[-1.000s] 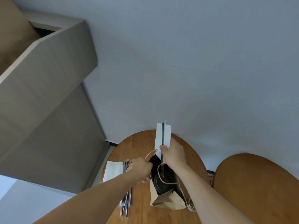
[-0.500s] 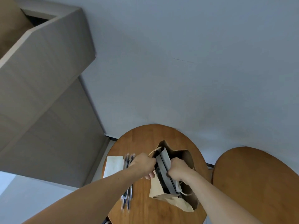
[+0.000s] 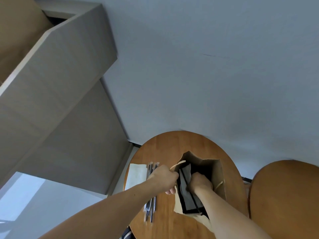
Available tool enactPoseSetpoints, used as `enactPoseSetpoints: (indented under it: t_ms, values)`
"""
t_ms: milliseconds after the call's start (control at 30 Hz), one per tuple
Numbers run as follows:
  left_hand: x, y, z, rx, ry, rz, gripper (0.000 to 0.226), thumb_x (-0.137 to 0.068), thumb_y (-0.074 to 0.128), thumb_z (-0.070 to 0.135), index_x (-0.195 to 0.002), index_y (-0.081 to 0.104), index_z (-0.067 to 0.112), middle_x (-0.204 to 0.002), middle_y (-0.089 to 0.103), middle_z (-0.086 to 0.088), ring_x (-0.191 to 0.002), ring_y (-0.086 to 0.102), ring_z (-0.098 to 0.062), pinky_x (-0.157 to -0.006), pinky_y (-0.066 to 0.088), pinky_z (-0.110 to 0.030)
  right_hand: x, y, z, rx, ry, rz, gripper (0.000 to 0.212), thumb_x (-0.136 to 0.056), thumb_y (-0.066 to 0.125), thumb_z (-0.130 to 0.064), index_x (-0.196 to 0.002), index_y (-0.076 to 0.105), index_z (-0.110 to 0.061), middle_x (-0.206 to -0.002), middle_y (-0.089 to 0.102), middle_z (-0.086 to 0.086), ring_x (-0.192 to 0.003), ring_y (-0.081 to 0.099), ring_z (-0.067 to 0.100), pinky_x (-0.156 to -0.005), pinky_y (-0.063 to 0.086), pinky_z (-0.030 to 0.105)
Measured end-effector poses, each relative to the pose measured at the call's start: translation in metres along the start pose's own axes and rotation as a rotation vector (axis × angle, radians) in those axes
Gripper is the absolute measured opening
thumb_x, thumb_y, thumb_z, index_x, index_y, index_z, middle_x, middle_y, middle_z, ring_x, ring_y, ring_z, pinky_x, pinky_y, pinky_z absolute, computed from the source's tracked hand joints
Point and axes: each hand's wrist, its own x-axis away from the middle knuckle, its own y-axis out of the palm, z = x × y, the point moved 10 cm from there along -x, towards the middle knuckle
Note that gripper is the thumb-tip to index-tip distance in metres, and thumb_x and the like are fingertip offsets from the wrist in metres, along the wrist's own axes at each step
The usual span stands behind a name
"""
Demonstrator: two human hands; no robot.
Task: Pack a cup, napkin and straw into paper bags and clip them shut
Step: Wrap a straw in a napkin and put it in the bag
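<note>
A brown paper bag (image 3: 212, 171) stands open on the round wooden table (image 3: 172, 147), its mouth gaping toward twelve o'clock. The left hand (image 3: 164, 178) is closed around the bag's left rim by the looped handle (image 3: 177, 164), holding that side open. The right hand (image 3: 200, 183) is down inside the mouth, fingers curled on the folded napkin (image 3: 185, 173) and the dark straw (image 3: 188, 188) that lies along it; both sit in shadow within the bag. A second ago that hand held the napkin and straw upright above the bag, white and in plain view; half a second ago they were only tipping in. Now the hand is sunk deeper, and the bag's far wall stands taller and wider open. Whether a cup is in the bag I cannot tell from here.

At nine o'clock from the bag, a row of spare straws (image 3: 151, 204) lies on the table, partly under the left forearm, with a stack of white napkins (image 3: 136, 175) just beyond them at the edge. A second wooden table (image 3: 284, 195) stands at three o'clock.
</note>
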Motion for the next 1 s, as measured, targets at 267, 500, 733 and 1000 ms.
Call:
enactPoseSetpoints:
  t_ms: [267, 500, 733, 1000]
  values:
    - [0.000, -0.002, 0.006, -0.033, -0.005, 0.002, 0.037, -0.092, 0.039, 0.030, -0.087, 0.067, 0.006, -0.064, 0.073, 0.000, -0.055, 0.069, -0.006, -0.077, 0.059, -0.025, 0.014, -0.018, -0.014, 0.156, -0.090, 0.067, 0.015, -0.093, 0.062, -0.027, -0.090, 0.047, -0.025, -0.075, 0.048, -0.006, -0.083, 0.058, 0.017, -0.080, 0.048, 0.031]
    - [0.005, -0.008, 0.020, -0.138, 0.061, 0.088, 0.024, -0.092, 0.052, 0.033, -0.077, 0.061, 0.018, -0.058, 0.064, 0.005, -0.052, 0.060, -0.008, -0.058, 0.049, -0.018, 0.060, -0.070, -0.031, 0.168, -0.277, 0.158, 0.020, -0.089, 0.061, -0.025, -0.073, 0.049, -0.025, -0.069, 0.054, -0.008, -0.063, 0.056, 0.011, -0.052, 0.040, 0.024]
    - [0.015, 0.012, 0.033, -0.134, 0.200, -0.044, 0.044, -0.083, 0.064, 0.041, -0.123, 0.048, 0.030, -0.097, 0.059, 0.004, -0.088, 0.055, -0.008, -0.069, 0.041, -0.019, 0.081, -0.151, 0.032, -0.414, -0.307, 0.473, 0.033, -0.093, 0.049, -0.058, -0.109, 0.062, -0.032, -0.097, 0.060, -0.022, -0.083, 0.053, -0.005, -0.063, 0.037, 0.013]
    - [0.026, 0.070, 0.041, -0.023, 0.202, -0.216, 0.060, -0.074, 0.077, 0.041, -0.126, 0.051, 0.029, -0.116, 0.059, 0.007, -0.106, 0.057, -0.014, -0.086, 0.047, -0.025, 0.069, -0.078, 0.054, -0.566, -0.225, 0.146, 0.052, -0.102, 0.034, -0.050, -0.063, 0.047, -0.017, -0.056, 0.047, -0.007, -0.054, 0.045, 0.012, -0.052, 0.035, 0.026]
